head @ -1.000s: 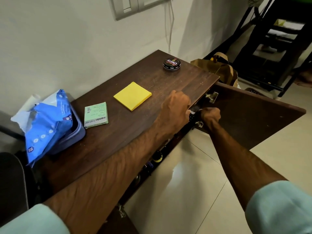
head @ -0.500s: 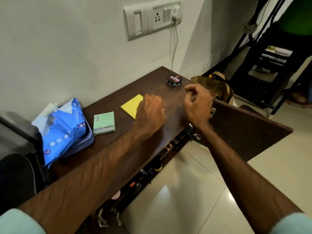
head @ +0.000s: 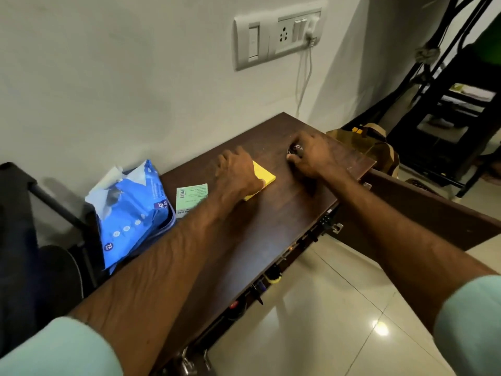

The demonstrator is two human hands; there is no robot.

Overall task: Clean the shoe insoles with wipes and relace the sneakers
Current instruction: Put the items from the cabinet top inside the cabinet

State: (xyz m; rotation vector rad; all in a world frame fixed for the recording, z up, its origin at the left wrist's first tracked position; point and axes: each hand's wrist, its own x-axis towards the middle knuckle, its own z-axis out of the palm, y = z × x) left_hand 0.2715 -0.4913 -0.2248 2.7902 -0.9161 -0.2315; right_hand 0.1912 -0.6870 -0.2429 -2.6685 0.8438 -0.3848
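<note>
Right hand (head: 314,156) round one tin (head: 296,150), left hand (head: 238,172) over one yellow pad (head: 265,176)

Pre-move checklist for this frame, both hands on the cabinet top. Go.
1. Right hand on round tin: ok, fingers curled round it.
2. Left hand grip on yellow pad: cannot tell; it rests on the pad.
3. Wipes pack available: ok, at the left end.
4. Sneakers, insoles in view: not ok, none visible.
5. Cabinet door shut: not ok, it stands open beside the right arm.
</note>
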